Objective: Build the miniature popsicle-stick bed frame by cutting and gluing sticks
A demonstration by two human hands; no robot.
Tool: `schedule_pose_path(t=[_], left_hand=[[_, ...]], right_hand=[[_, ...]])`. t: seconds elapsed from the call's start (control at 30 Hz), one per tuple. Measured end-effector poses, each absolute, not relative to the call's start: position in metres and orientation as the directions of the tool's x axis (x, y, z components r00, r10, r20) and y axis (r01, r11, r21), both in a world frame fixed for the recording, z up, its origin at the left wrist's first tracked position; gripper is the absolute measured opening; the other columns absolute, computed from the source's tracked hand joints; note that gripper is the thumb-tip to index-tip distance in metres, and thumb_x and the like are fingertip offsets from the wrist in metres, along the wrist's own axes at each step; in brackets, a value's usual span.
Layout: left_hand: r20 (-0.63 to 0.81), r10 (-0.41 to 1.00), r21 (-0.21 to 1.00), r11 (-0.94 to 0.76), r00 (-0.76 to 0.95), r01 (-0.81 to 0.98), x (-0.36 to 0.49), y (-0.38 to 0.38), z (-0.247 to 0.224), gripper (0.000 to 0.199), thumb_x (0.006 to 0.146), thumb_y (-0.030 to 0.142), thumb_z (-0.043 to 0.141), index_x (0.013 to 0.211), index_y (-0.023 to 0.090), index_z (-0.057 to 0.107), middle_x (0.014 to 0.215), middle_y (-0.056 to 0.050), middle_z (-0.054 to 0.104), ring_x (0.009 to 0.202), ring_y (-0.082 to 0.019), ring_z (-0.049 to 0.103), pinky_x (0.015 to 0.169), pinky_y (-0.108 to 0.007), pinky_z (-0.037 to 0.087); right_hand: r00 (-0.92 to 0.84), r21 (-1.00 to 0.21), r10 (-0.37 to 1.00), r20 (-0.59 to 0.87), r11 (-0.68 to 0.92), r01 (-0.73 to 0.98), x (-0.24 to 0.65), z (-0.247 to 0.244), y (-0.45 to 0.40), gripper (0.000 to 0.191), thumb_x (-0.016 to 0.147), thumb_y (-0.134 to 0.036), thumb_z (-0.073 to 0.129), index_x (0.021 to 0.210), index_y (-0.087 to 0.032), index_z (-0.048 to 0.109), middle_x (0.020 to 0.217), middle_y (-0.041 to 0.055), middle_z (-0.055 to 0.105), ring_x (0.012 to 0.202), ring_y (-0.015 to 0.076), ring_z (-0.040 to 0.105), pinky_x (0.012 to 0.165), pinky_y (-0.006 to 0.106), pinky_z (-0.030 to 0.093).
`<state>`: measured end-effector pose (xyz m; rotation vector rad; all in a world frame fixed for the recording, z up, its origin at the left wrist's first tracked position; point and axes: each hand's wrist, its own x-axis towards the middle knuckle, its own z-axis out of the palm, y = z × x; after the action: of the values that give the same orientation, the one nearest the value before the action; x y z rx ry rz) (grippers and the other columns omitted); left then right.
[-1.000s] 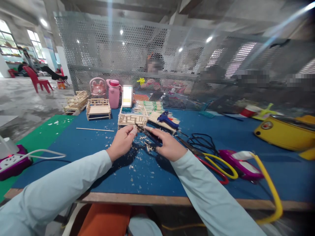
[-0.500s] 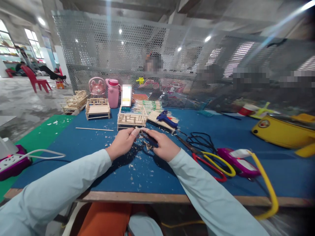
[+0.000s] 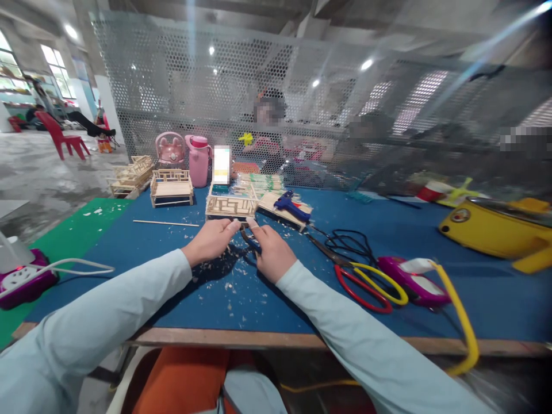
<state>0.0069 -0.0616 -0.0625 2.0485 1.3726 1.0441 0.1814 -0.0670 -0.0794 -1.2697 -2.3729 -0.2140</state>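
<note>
My left hand [image 3: 214, 237] is closed in a pinch at the middle of the table, on what looks like a short thin wooden stick, mostly hidden by the fingertips. Close beside it, my right hand [image 3: 275, 248] is wrapped round small pliers [image 3: 250, 240] with dark blue handles, their dark jaws near the left fingertips. Just beyond both hands stands a small wooden stick-built bench model [image 3: 230, 207]. Pale wood chips lie on the blue table top under the hands. To the left lies a single long stick [image 3: 166, 223].
A blue glue gun [image 3: 293, 206] rests on a wooden piece, with scissors [image 3: 366, 282] and a purple power strip [image 3: 414, 282] to the right. Further right stands a yellow pot [image 3: 495, 227]. Another bench model [image 3: 171, 188], a pink bottle [image 3: 199, 163] and a perforated metal screen [image 3: 185, 86] stand behind.
My right hand has shifted left and turned, bringing the pliers more upright and closer to the left hand. My left hand has moved slightly left and up.
</note>
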Motion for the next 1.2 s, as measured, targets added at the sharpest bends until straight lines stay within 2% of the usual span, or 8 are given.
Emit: schedule_pose_path(t=[0.23,0.4,0.53,0.7,0.9,1.0,1.07,1.2], left_hand=[[0.312,0.933,0.738,-0.356,0.178,0.573,0.014,-0.066,-0.060,0.041,0.086,0.037,0.029,0.052,0.018,0.041,0.055,-0.001,0.047,0.055,-0.013,0.039,0.053,-0.025,0.025],[0.339,0.913,0.782,-0.408,0.229,0.471,0.014,-0.071,-0.058,0.037,0.083,0.044,0.033,0.057,0.018,0.036,0.054,0.003,0.036,0.054,-0.011,0.032,0.053,-0.024,0.023],[0.340,0.894,0.828,-0.431,0.291,0.358,0.013,-0.070,-0.065,0.024,0.081,0.027,0.030,0.059,0.018,0.034,0.058,0.003,0.036,0.056,-0.011,0.034,0.055,-0.024,0.028],[0.252,0.892,0.881,-0.372,0.376,0.293,0.017,-0.063,-0.078,0.022,0.079,0.019,0.026,0.067,0.017,0.044,0.055,0.004,0.038,0.051,-0.011,0.037,0.053,-0.024,0.032],[0.142,0.923,0.891,-0.277,0.358,0.361,0.017,-0.061,-0.080,0.030,0.083,0.037,0.033,0.079,0.014,0.053,0.051,0.005,0.040,0.047,-0.009,0.038,0.049,-0.022,0.030],[0.160,0.914,0.851,-0.318,0.372,0.417,0.016,-0.062,-0.078,0.035,0.082,0.043,0.036,0.064,0.015,0.049,0.050,0.004,0.042,0.047,-0.009,0.038,0.049,-0.022,0.030],[0.157,0.899,0.806,-0.356,0.408,0.474,0.016,-0.064,-0.076,0.039,0.081,0.045,0.038,0.058,0.015,0.047,0.049,0.003,0.045,0.047,-0.009,0.039,0.049,-0.022,0.030],[0.178,0.836,0.682,-0.485,0.520,0.547,0.015,-0.067,-0.074,0.038,0.083,0.039,0.037,0.058,0.015,0.050,0.053,0.001,0.051,0.049,-0.010,0.043,0.050,-0.022,0.029]], right_hand=[[-0.467,0.215,0.770,0.435,0.414,0.884,0.174,-0.071,-0.073,0.064,0.068,-0.010,0.047,0.131,-0.016,0.038,0.090,0.0145,0.052,0.078,0.0247,0.047,0.064,0.034,0.038],[-0.423,0.014,0.768,0.481,0.475,0.880,0.191,-0.064,-0.064,0.074,0.060,-0.007,0.047,0.133,-0.014,0.033,0.098,0.0133,0.052,0.088,0.0256,0.049,0.073,0.035,0.042],[-0.449,-0.173,0.744,0.495,0.591,0.788,0.230,-0.056,-0.058,0.082,0.052,-0.004,0.044,0.132,-0.019,0.034,0.100,0.0080,0.054,0.093,0.0223,0.051,0.079,0.033,0.043],[-0.351,-0.179,0.848,0.396,0.446,0.877,0.275,-0.061,-0.057,0.066,0.062,-0.016,0.052,0.127,-0.020,0.043,0.087,0.0059,0.058,0.078,0.0195,0.056,0.072,0.031,0.045],[-0.194,-0.044,0.937,0.291,0.216,0.976,0.273,-0.077,-0.053,0.070,0.067,-0.054,0.055,0.124,-0.015,0.047,0.121,0.0174,0.051,0.109,0.0319,0.048,0.084,0.043,0.040],[-0.297,0.050,0.831,0.470,0.311,0.949,0.261,-0.065,-0.065,0.052,0.076,-0.048,0.049,0.116,-0.015,0.054,0.119,0.0157,0.054,0.107,0.0288,0.050,0.084,0.040,0.038],[-0.441,0.090,0.696,0.566,0.480,0.873,0.250,-0.052,-0.076,0.034,0.084,-0.038,0.043,0.105,-0.018,0.060,0.102,0.0103,0.064,0.093,0.0209,0.057,0.081,0.035,0.037],[-0.699,0.280,0.376,0.609,0.722,0.633,0.219,-0.034,-0.081,0.019,0.085,-0.026,0.046,0.095,-0.024,0.063,0.084,0.0017,0.067,0.079,0.0134,0.056,0.090,0.038,0.028]])
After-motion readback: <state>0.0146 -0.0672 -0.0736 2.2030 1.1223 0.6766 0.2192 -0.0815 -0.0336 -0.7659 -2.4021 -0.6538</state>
